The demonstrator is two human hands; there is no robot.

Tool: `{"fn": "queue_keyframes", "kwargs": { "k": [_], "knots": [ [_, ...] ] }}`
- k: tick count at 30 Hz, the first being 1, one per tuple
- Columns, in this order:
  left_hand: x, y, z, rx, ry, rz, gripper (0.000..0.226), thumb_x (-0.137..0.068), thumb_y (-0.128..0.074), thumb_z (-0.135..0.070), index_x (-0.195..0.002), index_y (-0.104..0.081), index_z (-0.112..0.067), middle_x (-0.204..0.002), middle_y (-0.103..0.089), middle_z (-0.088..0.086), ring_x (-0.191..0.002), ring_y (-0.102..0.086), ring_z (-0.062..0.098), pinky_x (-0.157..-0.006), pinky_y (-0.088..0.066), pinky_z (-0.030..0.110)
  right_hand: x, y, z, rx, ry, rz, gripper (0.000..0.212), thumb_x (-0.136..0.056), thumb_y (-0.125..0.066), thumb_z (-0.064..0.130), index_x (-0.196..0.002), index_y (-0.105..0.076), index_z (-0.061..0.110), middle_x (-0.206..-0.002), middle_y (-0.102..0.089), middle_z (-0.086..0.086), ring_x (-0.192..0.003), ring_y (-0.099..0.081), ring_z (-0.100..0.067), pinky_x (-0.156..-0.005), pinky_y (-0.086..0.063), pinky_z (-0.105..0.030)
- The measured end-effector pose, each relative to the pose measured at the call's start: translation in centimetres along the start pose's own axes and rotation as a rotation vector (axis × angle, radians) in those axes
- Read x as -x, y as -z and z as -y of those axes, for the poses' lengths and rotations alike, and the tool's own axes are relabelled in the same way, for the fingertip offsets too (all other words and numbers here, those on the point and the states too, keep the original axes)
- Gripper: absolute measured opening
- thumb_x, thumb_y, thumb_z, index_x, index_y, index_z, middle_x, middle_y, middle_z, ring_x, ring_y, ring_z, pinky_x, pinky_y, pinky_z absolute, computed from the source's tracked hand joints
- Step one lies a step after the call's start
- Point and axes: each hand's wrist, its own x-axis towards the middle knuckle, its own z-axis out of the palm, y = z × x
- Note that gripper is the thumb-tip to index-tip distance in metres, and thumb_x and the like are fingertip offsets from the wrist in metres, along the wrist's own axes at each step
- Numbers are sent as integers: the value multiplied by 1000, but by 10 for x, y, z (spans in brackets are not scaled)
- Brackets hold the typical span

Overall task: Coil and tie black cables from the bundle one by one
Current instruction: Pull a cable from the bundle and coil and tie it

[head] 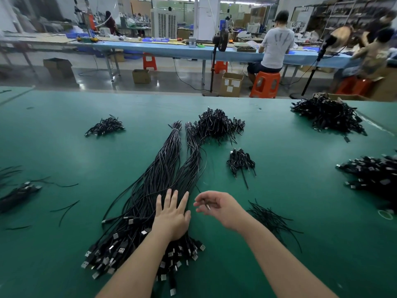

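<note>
Black USB cable bundle (pixel 154 190) near the bench's front edge looks limp, light, tangle-prone; left hand (pixel 171 218) rests flat, fingers straight; right hand (pixel 217 208) pinches a plug tip; best gripped behind plugs.

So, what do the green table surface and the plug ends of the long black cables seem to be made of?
Smooth green table surface: probably a rubber or vinyl mat, since it shows a soft, dull sheen. Long black cables: glossy, plastic-looking jackets. Their silver rectangular plug ends: likely bare metal shells, as they glint brightly, set in black moulded grips.
</note>
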Motion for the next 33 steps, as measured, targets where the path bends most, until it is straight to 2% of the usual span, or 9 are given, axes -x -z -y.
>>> {"fn": "queue_keyframes", "kwargs": {
  "k": [5,13,15,19,22,25,29,31,33],
  "knots": [
    [1,-2,1,23,-12,-41,67,-102,-9,-46,-157,17,-18,-168,11,7,-151,24,26,-119,20,54,15,-16,9,203,95,-104,12,-98,-62,21,-98,-74,24,-91,-75,-6,-92,-68,-34,-90,-55,-48],
    [0,-2,0,17,-5,-41,65,-102,-5,-44,-158,17,-19,-168,15,5,-151,25,26,-119,20,54,31,-16,57,194,241,-141,25,-102,-52,30,-94,-71,18,-82,-73,3,-78,-69,-13,-81,-57,-32],
    [1,-2,0,36,-10,-45,66,-102,-8,-44,-159,15,-19,-168,14,6,-151,24,25,-119,21,54,34,-12,72,172,268,-159,30,-102,-49,36,-88,-70,19,-71,-68,4,-64,-63,-18,-66,-57,-35],
    [4,-1,0,47,3,-63,67,-103,-9,-48,-157,17,-19,-168,12,5,-151,25,23,-118,24,51,41,4,103,54,365,-225,43,-89,-43,64,-72,-66,32,-49,-43,11,-44,-32,-9,-42,-27,-20],
    [4,2,0,130,4,-48,66,-103,-10,-49,-159,13,-24,-169,8,2,-152,23,20,-117,24,48,42,19,118,-62,435,-261,47,-92,-44,68,-72,-69,33,-50,-39,10,-48,-30,-19,-44,-25,-35],
    [3,19,1,468,62,-96,55,-107,-27,-43,-158,-26,-24,-167,-17,0,-155,2,17,-123,10,42,38,32,120,-80,412,-274,52,-93,-45,67,-71,-70,28,-56,-37,-2,-55,-29,-25,-51,-25,-42],
    [15,68,-3,1119,163,-299,30,-106,-44,-28,-125,-67,-24,-133,-62,-9,-131,-50,14,-113,-36,36,31,37,102,40,185,-194,51,-84,-46,71,-60,-65,30,-55,-38,-4,-52,-29,-20,-53,-28,-31],
    [26,101,-12,1568,77,-126,32,-105,-44,-35,-119,-70,-24,-117,-71,-15,-121,-61,13,-112,-40,40,28,33,93,-15,118,-88,48,-80,-53,69,-56,-64,29,-51,-40,3,-47,-32,-15,-54,-31,-26],
    [34,129,-20,1863,-61,60,43,-101,-46,-42,-119,-72,-13,-121,-73,1,-118,-66,20,-108,-45,42,26,28,87,-61,87,-29,46,-82,-56,64,-56,-63,27,-50,-41,7,-45,-34,-9,-52,-33,-19]
  ]
}}
